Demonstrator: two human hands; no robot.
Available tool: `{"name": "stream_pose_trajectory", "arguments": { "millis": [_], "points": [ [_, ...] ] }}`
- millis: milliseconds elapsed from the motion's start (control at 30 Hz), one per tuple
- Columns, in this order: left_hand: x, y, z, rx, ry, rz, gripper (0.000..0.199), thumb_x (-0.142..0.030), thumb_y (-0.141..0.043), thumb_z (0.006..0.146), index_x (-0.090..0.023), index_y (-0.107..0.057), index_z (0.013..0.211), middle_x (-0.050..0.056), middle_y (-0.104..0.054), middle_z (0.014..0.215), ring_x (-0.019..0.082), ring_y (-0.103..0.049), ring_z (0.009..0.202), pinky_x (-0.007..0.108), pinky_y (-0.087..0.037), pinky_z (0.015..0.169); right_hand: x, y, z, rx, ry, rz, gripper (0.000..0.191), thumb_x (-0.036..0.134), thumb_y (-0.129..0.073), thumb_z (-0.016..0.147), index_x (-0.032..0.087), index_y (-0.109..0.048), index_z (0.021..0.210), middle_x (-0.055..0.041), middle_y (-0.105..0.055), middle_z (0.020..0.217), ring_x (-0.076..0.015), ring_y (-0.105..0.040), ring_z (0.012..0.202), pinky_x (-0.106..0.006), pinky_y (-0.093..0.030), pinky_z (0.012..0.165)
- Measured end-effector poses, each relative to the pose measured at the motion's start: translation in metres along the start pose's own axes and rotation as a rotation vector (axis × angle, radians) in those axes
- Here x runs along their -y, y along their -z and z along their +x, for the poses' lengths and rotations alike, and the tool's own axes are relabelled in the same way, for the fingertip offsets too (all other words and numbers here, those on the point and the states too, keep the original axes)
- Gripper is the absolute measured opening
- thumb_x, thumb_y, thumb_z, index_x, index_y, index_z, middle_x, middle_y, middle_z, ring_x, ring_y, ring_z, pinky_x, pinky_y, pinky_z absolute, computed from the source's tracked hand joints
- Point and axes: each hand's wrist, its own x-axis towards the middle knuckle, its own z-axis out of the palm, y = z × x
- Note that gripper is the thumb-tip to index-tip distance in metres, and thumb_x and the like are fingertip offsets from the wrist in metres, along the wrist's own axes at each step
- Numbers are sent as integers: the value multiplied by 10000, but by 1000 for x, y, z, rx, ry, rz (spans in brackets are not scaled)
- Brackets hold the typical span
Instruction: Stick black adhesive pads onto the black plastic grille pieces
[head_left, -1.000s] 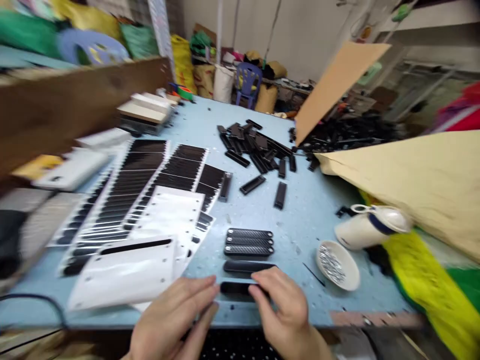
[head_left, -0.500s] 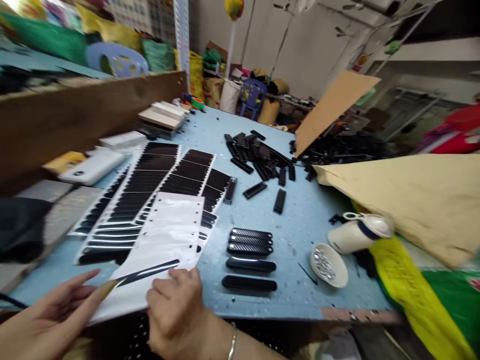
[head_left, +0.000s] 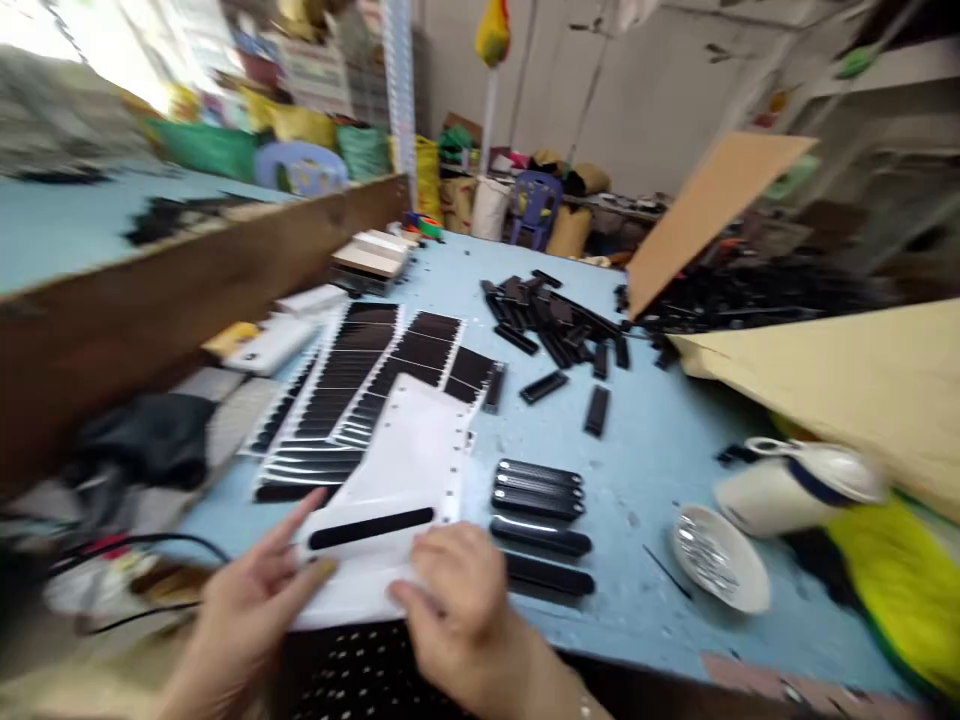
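Note:
A white backing sheet (head_left: 412,440) with small dark dots along its edges lies at the table's front, bearing one long black adhesive strip (head_left: 371,527). My left hand (head_left: 259,590) is at the sheet's left end, index finger stretched out and thumb apart on the sheet near the strip's end. Over the sheet's lower right side my right hand (head_left: 465,590) is curled, its thumb and fingers at the paper; motion blur softens it. To its right lie two smooth black rounded bars (head_left: 540,537) and several black textured bars (head_left: 536,488) with round silvery ends.
Sheets of black strips (head_left: 360,365) overlap behind the white sheet. Loose black pieces (head_left: 555,320) are heaped farther back. A white bowl (head_left: 750,590) of small silvery parts and a white lidded bottle (head_left: 795,490) stand right. A wooden board (head_left: 187,250) edges the left side.
The view has swung left, so the table appears farther right. The strip now shows whole between my hands, where before it looked narrow and shiny. My right hand's thumb has come away from its fingers.

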Motion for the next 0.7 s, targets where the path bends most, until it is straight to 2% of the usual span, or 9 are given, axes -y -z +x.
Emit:
{"name": "stream_pose_trajectory", "arguments": {
  "millis": [67, 167, 267, 367, 500, 600, 667, 700],
  "points": [
    [-11, -10, -8, -10, 128, -307, 942, -378, -849, 626, -195, -419, 1444, 4, -749, 752, 161, -663, 587, 225, -535, 548, -6, -2, 12, -110, -15, 54, 170, 200, -631, 846, 149, -679, 1001, -114, -730, 1012, -278, -650, 981, -450, -502, 890],
    [-17, -16, -14, 28, 180, -475, 689, -347, -856, 613, -170, -644, 1243, 70, -767, 846, 209, -698, 676, 281, -555, 634, -8, -16, 28, -76, -18, 113, 360, 252, -745, 756, 159, -685, 1098, -122, -722, 1095, -330, -626, 1056, -505, -484, 932],
    [-17, -13, -17, 101, 146, -450, 392, -345, -808, 692, -149, -758, 1028, 77, -764, 785, 209, -681, 651, 273, -530, 608, -5, -34, 34, 10, -40, 162, 386, 240, -791, 688, 202, -725, 1067, -103, -735, 1078, -340, -639, 1023, -519, -495, 899],
    [-22, -8, -17, 104, 9, -278, 275, -347, -742, 764, -183, -779, 982, 52, -763, 792, 198, -657, 664, 255, -510, 606, -4, -42, 35, 61, -113, 333, 292, 184, -765, 683, 225, -773, 972, -93, -758, 997, -293, -677, 930, -464, -528, 850],
    [-37, -7, -15, 131, -179, 31, 207, -331, -667, 805, -200, -803, 890, 31, -742, 727, 209, -637, 672, 253, -496, 616, -8, -42, 36, 145, -368, 744, 200, 210, -769, 665, 220, -799, 862, -78, -773, 899, -248, -706, 867, -374, -557, 814],
    [-38, -7, -14, 180, -199, 102, 219, -332, -635, 829, -195, -804, 860, 20, -711, 642, 178, -602, 585, 222, -459, 540, -10, -40, 40, 199, -657, 1023, 156, 282, -772, 698, 181, -799, 815, -77, -774, 817, -232, -712, 764, -344, -563, 742],
    [-31, -5, -10, 190, -153, 66, 230, -350, -646, 824, -190, -794, 898, 26, -730, 687, 188, -625, 612, 225, -475, 549, -13, -34, 46, 120, -837, 1137, 165, 308, -756, 737, 149, -783, 771, -81, -767, 759, -208, -702, 695, -321, -558, 701],
    [-26, -3, -6, 155, -127, 35, 243, -366, -657, 813, -186, -787, 912, 33, -745, 728, 204, -647, 648, 237, -494, 571, -16, -28, 50, 38, -887, 1177, 177, 316, -752, 749, 140, -767, 750, -84, -762, 739, -201, -698, 675, -315, -557, 685]
  ]
}}
